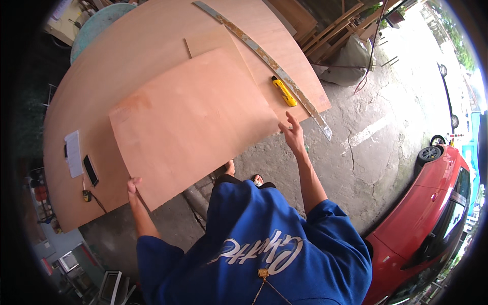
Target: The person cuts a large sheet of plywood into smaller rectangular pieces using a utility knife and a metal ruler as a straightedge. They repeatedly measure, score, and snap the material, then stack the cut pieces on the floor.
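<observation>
Far left of the fingers: white paper (74, 153) and dark phone (90, 170) on the wide plywood bench (122, 61). Left hand (134, 189) fingers clamped on the near left corner of a thin, smooth, pinkish plywood sheet (190, 122), held over the bench. Right hand (292, 134) fingers loose, spread, touching the sheet's right edge. Beyond those fingers: yellow utility knife (283, 91), long rusty metal straightedge (269, 61).

Thin, light orange-brown rectangular plywood sheet (190, 122), tilted with its corners at 2 and 8 o'clock, overhanging the bench edge.
</observation>
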`<state>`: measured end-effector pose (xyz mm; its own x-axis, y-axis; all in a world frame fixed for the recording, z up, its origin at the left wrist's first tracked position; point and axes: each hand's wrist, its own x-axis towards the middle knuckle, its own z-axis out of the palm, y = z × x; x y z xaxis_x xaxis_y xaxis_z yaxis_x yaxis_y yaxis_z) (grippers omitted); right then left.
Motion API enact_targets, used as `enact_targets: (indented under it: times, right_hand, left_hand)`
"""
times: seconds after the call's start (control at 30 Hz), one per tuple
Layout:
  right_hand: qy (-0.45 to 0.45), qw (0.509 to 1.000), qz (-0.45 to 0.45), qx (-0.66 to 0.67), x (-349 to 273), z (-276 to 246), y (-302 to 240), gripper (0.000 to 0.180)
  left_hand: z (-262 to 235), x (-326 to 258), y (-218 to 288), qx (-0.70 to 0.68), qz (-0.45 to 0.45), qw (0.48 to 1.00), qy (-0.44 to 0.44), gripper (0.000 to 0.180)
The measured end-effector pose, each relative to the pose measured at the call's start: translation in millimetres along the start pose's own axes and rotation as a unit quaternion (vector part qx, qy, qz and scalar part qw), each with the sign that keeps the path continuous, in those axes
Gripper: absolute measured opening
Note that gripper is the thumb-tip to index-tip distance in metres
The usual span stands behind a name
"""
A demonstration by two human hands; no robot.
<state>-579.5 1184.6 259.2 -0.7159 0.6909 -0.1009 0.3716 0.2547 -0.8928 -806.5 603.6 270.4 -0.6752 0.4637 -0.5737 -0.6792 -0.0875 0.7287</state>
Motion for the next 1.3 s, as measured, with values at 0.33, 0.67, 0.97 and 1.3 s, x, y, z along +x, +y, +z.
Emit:
enact_targets:
  times: [0.33,0.67,0.97,1.3]
  right_hand:
    - [-0.101,0.980,-0.051,-0.162,9.7,26.7,1.7,0.073]
    - [-0.173,0.958,-0.108,-0.201,22.2,26.1,-11.4,0.064]
    - [-0.193,0.959,-0.135,-0.158,30.0,14.2,4.7,0.062]
    - [-0.049,0.979,-0.130,-0.151,-1.8,12.9,4.2,0.055]
  left_hand:
    - [15.1,95.0,-0.9,0.130,-0.016,0.910,0.393,0.058]
    - [47.3,92.8,6.9,0.382,0.092,0.822,0.412,0.050]
    - [17.3,91.5,-16.5,0.395,0.069,0.819,0.411,0.070]
    - [118.8,114.0,12.7,0.577,0.067,0.651,0.488,0.080]
